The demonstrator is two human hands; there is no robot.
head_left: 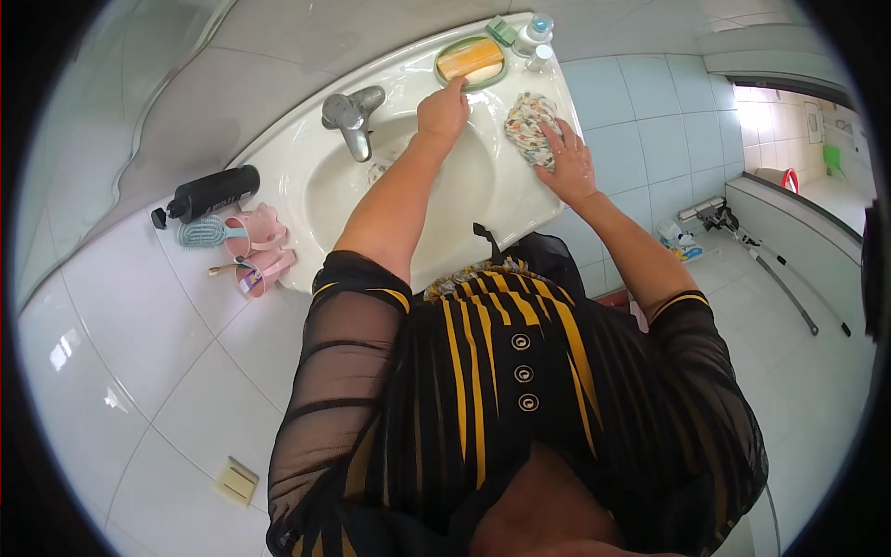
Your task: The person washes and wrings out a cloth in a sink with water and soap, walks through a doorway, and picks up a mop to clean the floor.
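My left hand point(443, 116) reaches over the sink to the soap dish point(502, 77), fingers curled and one fingertip right at its near rim. Most of its fingers are hidden, and I cannot tell what is in them. On the dish lie an orange-yellow bar point(470, 58) and a whitish piece of soap point(484, 73). My right hand point(570, 169), wet and with fingers spread, rests on the edge of a bunched floral cloth point(531, 123) on the sink's right ledge. Another patch of floral fabric point(375, 173) shows in the basin under the faucet point(350, 121), partly behind my left forearm.
The white sink point(306, 243) stands against the wall. At its back right corner are a green block point(502, 31) and small bottles point(534, 35). To the left are a black bottle point(215, 193), a blue hairbrush point(201, 233) and pink cups point(254, 232). Cleaning poles point(784, 291) lie at right.
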